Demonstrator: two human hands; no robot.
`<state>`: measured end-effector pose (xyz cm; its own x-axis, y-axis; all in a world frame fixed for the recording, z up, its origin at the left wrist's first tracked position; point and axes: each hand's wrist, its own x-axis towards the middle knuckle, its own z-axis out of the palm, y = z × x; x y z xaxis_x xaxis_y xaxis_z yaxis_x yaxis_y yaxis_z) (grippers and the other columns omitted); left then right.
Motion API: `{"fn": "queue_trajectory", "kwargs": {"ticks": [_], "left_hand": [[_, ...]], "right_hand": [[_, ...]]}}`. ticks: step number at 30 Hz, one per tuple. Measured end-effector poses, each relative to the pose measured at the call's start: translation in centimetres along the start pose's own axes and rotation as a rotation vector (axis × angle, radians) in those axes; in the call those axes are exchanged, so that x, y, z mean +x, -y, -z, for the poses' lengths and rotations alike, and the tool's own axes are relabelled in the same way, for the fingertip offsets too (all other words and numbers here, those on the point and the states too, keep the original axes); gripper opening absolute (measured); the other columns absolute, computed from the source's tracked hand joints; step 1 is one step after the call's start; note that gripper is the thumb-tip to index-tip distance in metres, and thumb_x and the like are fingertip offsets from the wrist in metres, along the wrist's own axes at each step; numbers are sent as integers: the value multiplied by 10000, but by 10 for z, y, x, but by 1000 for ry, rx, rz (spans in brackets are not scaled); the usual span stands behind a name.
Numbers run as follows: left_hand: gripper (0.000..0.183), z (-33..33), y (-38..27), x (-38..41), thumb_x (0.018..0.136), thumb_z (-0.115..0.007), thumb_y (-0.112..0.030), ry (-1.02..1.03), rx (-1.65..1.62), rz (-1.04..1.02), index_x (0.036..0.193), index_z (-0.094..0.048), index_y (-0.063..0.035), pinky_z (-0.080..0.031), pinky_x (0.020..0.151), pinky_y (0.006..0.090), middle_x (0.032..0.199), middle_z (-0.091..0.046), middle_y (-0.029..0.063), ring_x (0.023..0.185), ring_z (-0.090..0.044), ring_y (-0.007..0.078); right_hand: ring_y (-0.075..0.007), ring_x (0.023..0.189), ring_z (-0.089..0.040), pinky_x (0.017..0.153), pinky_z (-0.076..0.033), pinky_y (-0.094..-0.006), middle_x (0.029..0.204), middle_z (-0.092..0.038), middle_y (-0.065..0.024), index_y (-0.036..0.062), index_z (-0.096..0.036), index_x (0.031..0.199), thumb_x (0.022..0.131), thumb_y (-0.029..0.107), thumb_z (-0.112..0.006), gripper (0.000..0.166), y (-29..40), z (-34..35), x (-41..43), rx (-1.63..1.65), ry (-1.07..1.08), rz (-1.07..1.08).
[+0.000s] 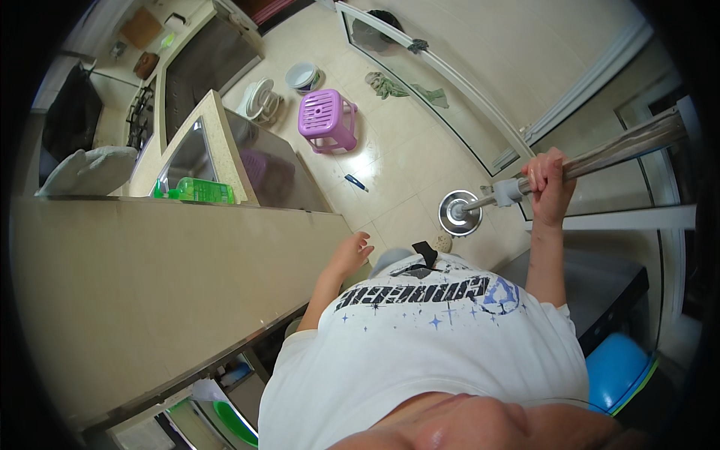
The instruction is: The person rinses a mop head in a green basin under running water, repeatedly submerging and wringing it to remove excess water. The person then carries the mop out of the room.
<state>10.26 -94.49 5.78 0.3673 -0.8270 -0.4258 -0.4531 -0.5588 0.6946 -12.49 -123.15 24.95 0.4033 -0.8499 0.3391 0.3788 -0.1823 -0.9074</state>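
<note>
My right hand (547, 185) is closed around a metal pole (619, 143). A pale plastic collar (507, 192) sits on the pole just below my fist. At its lower end is a round, shiny metal disc (460, 212), down by the tiled floor (394, 191). The pole slants from the disc up toward the right edge of view. My left hand (351, 252) hangs beside a tall beige panel (169, 292), with its fingers slightly bent and apart and nothing in them.
A purple plastic stool (323, 112), a white bucket (302, 76) and a slim blue object (356, 183) are on the floor. A framed glass door (416, 101) stands open near a green cloth (388, 85). Left are a sink (188, 154) and a green bottle (202, 191).
</note>
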Motion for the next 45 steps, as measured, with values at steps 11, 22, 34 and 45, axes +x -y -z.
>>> {"fn": "queue_trajectory", "kwargs": {"ticks": [11, 22, 34, 45], "left_hand": [[294, 34, 37, 71, 785, -601, -168, -142, -285, 260, 1020, -533, -4, -472, 693, 328, 863, -609, 131, 780, -588, 223], [301, 186, 44, 247, 789, -607, -169, -239, -268, 148, 1025, -536, 3, -471, 711, 307, 880, -622, 134, 804, -605, 213], [281, 266, -31, 430, 811, -589, -122, -139, -490, -98, 1057, -523, -4, -462, 762, 279, 924, -606, 84, 863, -580, 162], [244, 355, -107, 593, 838, -559, -130, -242, -561, -149, 1048, -540, -9, -455, 753, 285, 931, -615, 96, 853, -580, 162]], "right_hand": [[-75, 419, -319, 575, -396, -279, 457, -284, 50, 126, -339, 576, 863, 405, -502, 433, -71, -86, 159, 116, 184, -36], [-81, 410, -288, 569, -378, -267, 445, -262, 39, 127, -313, 572, 854, 478, -470, 477, -151, -188, 302, 151, 300, -80], [-76, 388, -310, 569, -406, -261, 428, -292, 36, 121, -319, 548, 845, 481, -480, 493, -248, -247, 460, 245, 576, -128], [-60, 375, -312, 533, -395, -240, 439, -319, 39, 120, -336, 564, 839, 474, -492, 474, -316, -287, 614, 323, 764, -224]]}}
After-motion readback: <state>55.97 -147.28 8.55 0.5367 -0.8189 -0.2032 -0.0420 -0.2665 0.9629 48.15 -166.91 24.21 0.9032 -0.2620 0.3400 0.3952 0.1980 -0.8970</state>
